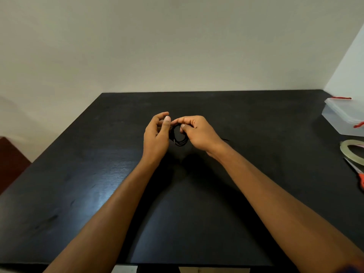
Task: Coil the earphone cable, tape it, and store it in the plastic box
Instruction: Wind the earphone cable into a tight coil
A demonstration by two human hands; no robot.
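Centrally, right hand (197,131) pinches cable (180,143) (left hand (155,134) curled alongside).

Translucent plastic box (343,117), wood-grained table (110,174).

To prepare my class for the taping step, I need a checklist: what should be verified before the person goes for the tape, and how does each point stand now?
1. Earphone cable wound into loops: ok, a coil hangs between the hands.
2. Right hand pinches the coil's top: ok.
3. Left hand free to fetch tape: cannot tell; its curled fingers sit close against the coil.
4. Tape roll on the table: ok, at the right edge.
5. Scissors beside the tape roll: ok.
6. Plastic box open: not ok, its lid looks shut.
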